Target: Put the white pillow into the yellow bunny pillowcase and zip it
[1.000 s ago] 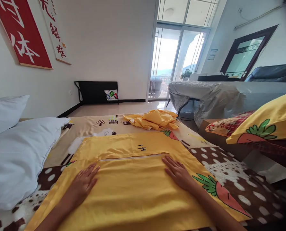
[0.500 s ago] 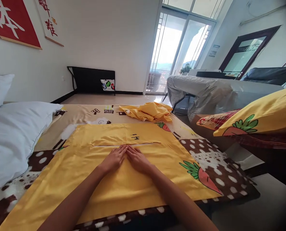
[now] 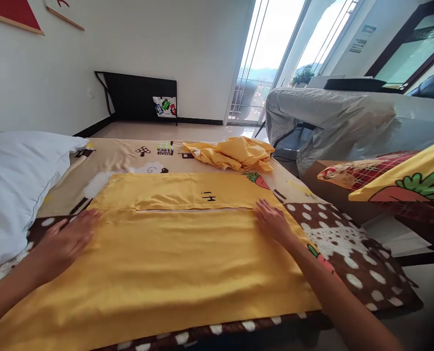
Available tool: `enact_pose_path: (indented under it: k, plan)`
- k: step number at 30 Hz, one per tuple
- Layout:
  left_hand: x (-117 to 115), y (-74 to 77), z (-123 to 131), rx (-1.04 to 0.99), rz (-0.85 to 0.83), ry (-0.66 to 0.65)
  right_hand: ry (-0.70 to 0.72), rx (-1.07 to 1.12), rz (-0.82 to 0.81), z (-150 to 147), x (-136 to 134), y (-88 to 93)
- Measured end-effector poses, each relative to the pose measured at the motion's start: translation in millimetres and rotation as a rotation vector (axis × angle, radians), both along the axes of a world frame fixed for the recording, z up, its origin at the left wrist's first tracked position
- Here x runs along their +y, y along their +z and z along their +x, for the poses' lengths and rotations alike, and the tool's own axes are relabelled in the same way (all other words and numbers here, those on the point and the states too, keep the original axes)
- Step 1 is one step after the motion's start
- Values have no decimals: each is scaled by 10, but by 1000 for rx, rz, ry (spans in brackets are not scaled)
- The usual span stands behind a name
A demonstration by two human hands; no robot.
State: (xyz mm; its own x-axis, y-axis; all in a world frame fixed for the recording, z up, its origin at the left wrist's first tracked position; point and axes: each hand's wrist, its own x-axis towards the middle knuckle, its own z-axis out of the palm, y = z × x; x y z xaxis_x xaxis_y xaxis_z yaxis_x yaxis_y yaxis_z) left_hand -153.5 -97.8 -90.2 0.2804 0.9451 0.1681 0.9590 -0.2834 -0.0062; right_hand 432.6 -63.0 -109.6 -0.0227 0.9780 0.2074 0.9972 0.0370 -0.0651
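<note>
Hands split since half a second ago: they met mid-cover, now they're wide apart. Your left hand (image 3: 72, 241) is at the left edge of the yellow cover (image 3: 187, 263), blurred, contact unclear. Your right hand (image 3: 271, 219) is flat by the right end of the slit (image 3: 195, 210). Fingers extended on both. Cover lies spread on the patterned blanket (image 3: 352, 263), mostly between your hands; crumpled yellow cloth (image 3: 239, 151) just past its far edge.

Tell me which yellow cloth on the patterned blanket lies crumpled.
The bunched yellow cloth at the far end of the blanket, heaped in loose folds. The other, the yellow cover with the right hand on it, lies spread out nearly flat.
</note>
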Motion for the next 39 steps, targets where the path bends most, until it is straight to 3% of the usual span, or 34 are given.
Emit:
enact_pose_path:
  k: [3, 4, 6, 8, 9, 11, 14, 18, 20, 22, 25, 29, 31, 34, 36, 39]
  plan:
    - [503, 310, 1027, 80, -177, -127, 271, 113, -104, -963, 445, 193]
    - [687, 360, 1363, 83, -269, -96, 355, 133, -142, -1265, 580, 221]
    - [1045, 354, 1922, 33, -317, -71, 427, 144, -179, -1738, 822, 217]
    - [1358, 231, 2243, 8, -332, -42, 450, 146, -209, -1949, 1039, 152]
    - [1491, 149, 2291, -1, -335, -27, 447, 147, -223, -1938, 1146, 110]
    - [1707, -13, 2159, -19, -338, 16, 405, 151, -241, -1684, 1361, 27]
    - [1944, -177, 1517, -36, -282, 164, 212, 128, -238, -868, 1636, -79]
    - [2151, -274, 568, 7, -182, 371, -159, 9, -176, 287, 1742, -206]
    - [2195, -285, 327, 25, -167, 410, -221, -48, -145, 597, 1709, -227]
    - [2203, -250, 280, 66, -161, 421, -256, -99, -142, 672, 1693, -174]
    - [2183, -87, 541, 157, -154, 435, -310, -164, -196, 405, 1761, 38]
    - [2123, 134, 1456, 139, -154, 351, -219, -142, -202, -543, 1857, 254]
    - [2088, 116, 2034, 74, -211, 197, -37, -108, -168, -1159, 1829, 208]
    - [2053, -63, 2696, 15, -233, 61, 187, -57, -139, -1879, 1748, 21]
    - [2053, -187, 2830, -23, -219, 50, 232, -29, -150, -2027, 1736, -80]
    - [2078, -259, 2492, -57, -222, 107, 174, -1, -204, -1677, 1782, -102]
